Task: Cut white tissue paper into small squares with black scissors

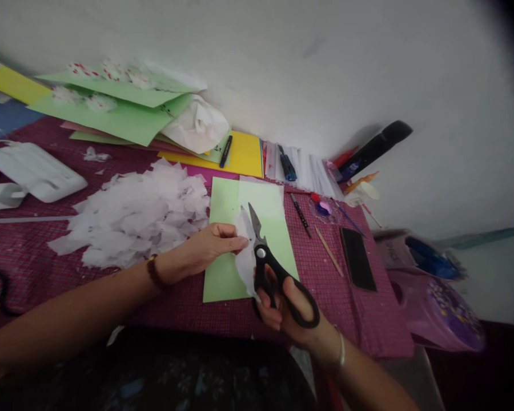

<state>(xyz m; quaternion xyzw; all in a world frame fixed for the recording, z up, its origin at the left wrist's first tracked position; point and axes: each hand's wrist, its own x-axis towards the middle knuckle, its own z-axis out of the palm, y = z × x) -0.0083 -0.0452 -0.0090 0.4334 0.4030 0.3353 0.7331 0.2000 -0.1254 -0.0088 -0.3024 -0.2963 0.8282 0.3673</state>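
Above the flat light-green paper sheet (223, 200), the left hand (208, 245) pinches a thin, crinkly white paper strip (245, 265); the right hand (297, 314) grips silver scissors with black handles (261, 253).

Right of the fingers (224, 230) we see a black smartphone (358, 258), with a slim tan stick (329, 251) nearer them; beyond the fingers we spot a black marker (225, 152), and far left a white plastic device (36, 171).

Scissors (261, 253) and white paper (244, 265) in hands (208, 246); green sheet (221, 281) beneath; white scraps (139, 211) alongside.
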